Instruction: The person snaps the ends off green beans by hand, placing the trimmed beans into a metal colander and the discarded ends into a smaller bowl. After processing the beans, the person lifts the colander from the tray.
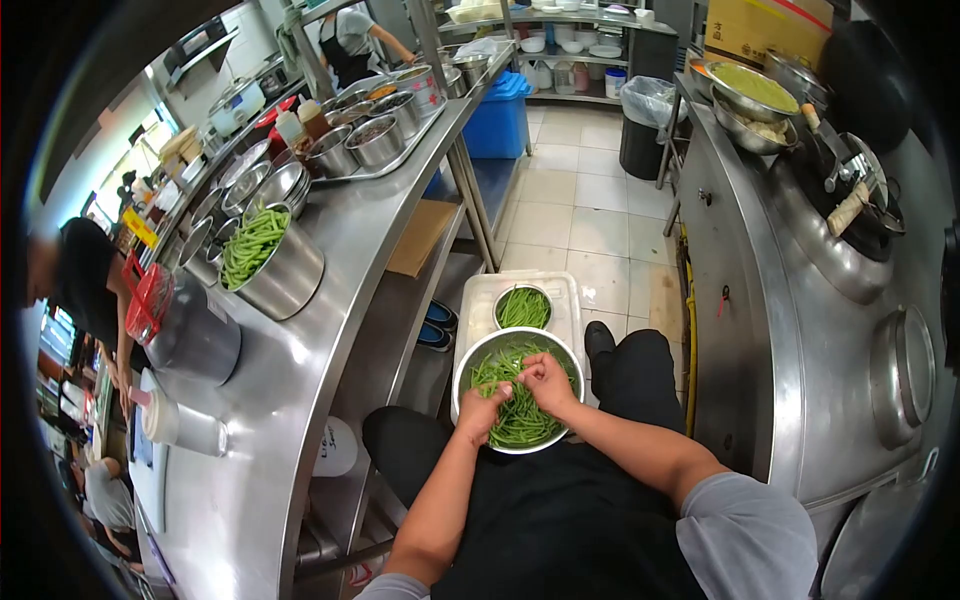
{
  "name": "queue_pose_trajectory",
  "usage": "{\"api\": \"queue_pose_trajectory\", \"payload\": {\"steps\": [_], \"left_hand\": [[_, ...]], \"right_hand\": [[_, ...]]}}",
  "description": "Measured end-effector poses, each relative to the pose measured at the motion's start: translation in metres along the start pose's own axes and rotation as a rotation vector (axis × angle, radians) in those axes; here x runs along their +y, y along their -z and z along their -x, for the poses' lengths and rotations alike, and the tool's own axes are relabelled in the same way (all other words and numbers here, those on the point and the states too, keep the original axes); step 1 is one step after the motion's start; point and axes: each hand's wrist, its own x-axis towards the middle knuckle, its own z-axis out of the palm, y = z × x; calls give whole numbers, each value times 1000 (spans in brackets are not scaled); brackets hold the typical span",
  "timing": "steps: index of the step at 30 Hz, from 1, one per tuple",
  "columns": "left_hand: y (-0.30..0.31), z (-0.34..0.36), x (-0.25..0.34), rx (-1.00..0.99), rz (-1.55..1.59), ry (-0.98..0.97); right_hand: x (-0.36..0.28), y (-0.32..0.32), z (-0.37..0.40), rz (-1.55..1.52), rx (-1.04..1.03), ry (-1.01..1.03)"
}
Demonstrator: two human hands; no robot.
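Observation:
My left hand [484, 412] and my right hand [547, 384] are close together over a large metal bowl [460, 378] of green beans [525, 424]. Both hands have their fingers pinched, and a green bean appears to be held between them. The fingertips partly hide it. Just beyond the bowl is a smaller round container [549, 296] with more green beans [523, 308]. It stands on a white plastic lid or box top [563, 284] between my knees.
On the left steel counter [300, 365] stand a steel pot of green beans [290, 275], a dark-filled container [200, 335] and several metal pots. Stove and wok [830, 235] line the right. A blue bin [497, 120] and black trash can [642, 140] stand ahead. Other people work at left.

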Motion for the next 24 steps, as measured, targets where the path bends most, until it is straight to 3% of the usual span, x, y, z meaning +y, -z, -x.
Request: {"api": "queue_pose_trajectory", "payload": {"steps": [6, 12, 14, 18, 20, 24], "left_hand": [[-2, -8, -15, -23, -165, -176], [3, -11, -9, 35, -81, -125], [11, -24, -25, 61, -385, -356], [3, -16, -21, 132, -536, -477], [0, -14, -16, 159, -451, -370], [2, -24, -16, 140, -321, -301]], "right_hand": [[-53, -25, 8, -272, 73, -175], [-54, -23, 14, -189, 69, -24], [-44, -14, 14, -75, 23, 60], [-22, 0, 16, 76, -11, 23], [-23, 7, 23, -183, -116, -177], [-18, 12, 19, -356, -267, -347]]}}
